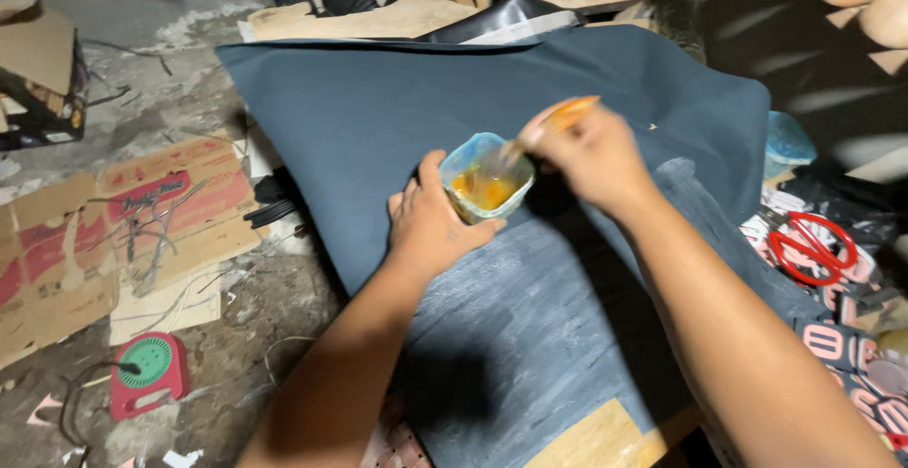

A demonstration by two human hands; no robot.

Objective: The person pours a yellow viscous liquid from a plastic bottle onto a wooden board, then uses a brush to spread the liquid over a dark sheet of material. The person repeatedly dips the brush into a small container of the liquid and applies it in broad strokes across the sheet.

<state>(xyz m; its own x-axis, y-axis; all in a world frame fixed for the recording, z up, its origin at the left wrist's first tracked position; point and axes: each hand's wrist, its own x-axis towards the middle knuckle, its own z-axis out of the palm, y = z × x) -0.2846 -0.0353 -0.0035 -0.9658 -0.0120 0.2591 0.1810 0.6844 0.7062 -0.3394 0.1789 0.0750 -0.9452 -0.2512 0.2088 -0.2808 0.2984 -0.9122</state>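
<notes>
Near the bottom edge of the frame, both forearms reach up from the lower middle and lower right toward the centre. Beneath them lies a grey, streaky board (530, 336), with a pale wooden patch (596, 440) showing at its lower edge.

At the centre, the left hand (430, 222) curls around the side of a small square tub (487, 177), thumb up along its near wall and fingers wrapped underneath, holding it just above the sheet. The tub is pale blue and see-through, with orange-yellow paste in the bottom. The right hand (591, 151), just beside it to the right, pinches an orange-handled brush (553, 120) between closed fingers; the bristle end dips down into the tub, and the handle is blurred.

Under and beyond the hands spreads a large dark blue sheet (378, 109), filling the middle of the frame up toward the top.

Toward the right edge, red-handled scissors (809, 246) lie on a heap of red-and-white cut pieces (851, 355). Down at the lower left, a small red and green round-faced device (148, 373) sits on the rough concrete floor (189, 90), with flattened cardboard (113, 232) at the left middle.

Farther off, along the top edge, cardboard scraps and dark material (492, 19) pile up behind the sheet.
</notes>
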